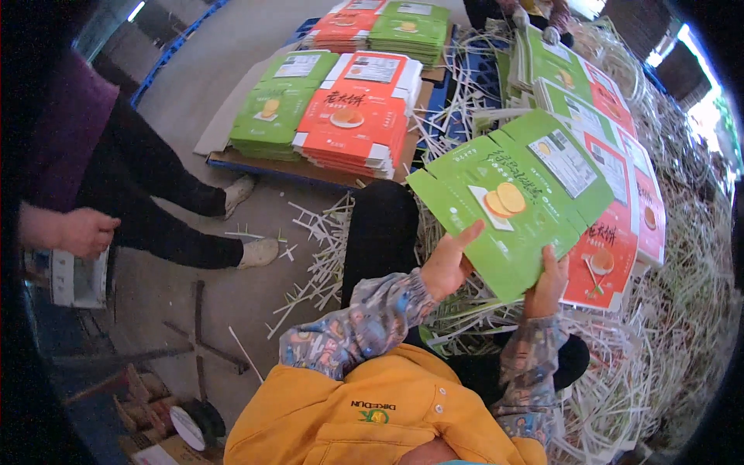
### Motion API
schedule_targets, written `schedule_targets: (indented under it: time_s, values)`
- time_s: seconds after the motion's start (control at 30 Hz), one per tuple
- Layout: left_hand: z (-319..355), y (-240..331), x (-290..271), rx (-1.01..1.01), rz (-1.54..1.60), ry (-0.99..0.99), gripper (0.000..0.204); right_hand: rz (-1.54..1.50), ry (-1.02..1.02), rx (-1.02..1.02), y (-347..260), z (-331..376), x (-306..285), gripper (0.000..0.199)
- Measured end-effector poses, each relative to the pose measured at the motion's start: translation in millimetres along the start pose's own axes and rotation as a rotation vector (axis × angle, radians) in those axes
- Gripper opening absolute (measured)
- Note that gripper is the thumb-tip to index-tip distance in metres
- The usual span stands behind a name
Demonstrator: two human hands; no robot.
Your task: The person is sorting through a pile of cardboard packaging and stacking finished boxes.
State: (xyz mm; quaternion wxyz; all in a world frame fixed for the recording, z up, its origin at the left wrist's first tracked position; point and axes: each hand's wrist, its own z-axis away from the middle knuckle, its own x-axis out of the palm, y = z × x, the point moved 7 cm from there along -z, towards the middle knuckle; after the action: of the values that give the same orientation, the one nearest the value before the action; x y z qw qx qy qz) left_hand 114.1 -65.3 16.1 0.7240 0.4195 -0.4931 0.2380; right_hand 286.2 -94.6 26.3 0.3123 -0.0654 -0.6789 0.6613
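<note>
A flat green printed cardboard box blank (465, 174), with round yellow cakes pictured on it, is tilted up in front of me. My left hand (449, 265) is closed on its near left edge, thumb on top. At its near right corner my right hand (549, 280) grips it, thumb on the printed face; the fingers beneath are hidden. I cannot tell whether it is one sheet or several. Just beyond my right hand lies a stack of red box blanks (601, 263), partly covered by the green one. More green box blanks (554, 58) lie farther back.
Piles of green box blanks (271, 105) and red box blanks (353, 116) stand on a blue pallet (256, 167). Cardboard offcuts (666, 341) heap at right. A person (124, 155) stands at left; another person's gloved hand (551, 36) shows at the back.
</note>
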Motion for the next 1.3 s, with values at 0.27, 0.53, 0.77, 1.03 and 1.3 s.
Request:
schedule_targets:
  time_s: [0.27,0.53,0.77,1.03,1.3]
  values:
    - [24,104,26,0.248,-0.061,0.073,0.036,-0.174,-0.173,-0.154,-51,32,122,0.038]
    - [56,267,32,0.666,-0.283,0.132,0.036,-0.088,-0.576,0.026,-44,55,199,0.018]
    - [24,455,-12,0.948,-0.369,0.147,0.022,0.357,-0.512,0.171,44,16,146,0.014]
    - [28,540,-119,1.133,-0.294,0.199,0.024,0.625,-0.309,0.452,112,-1,52,0.016]
    - [-6,529,-368,0.940,-0.440,0.654,0.037,0.747,-0.276,0.585,144,3,25,0.015]
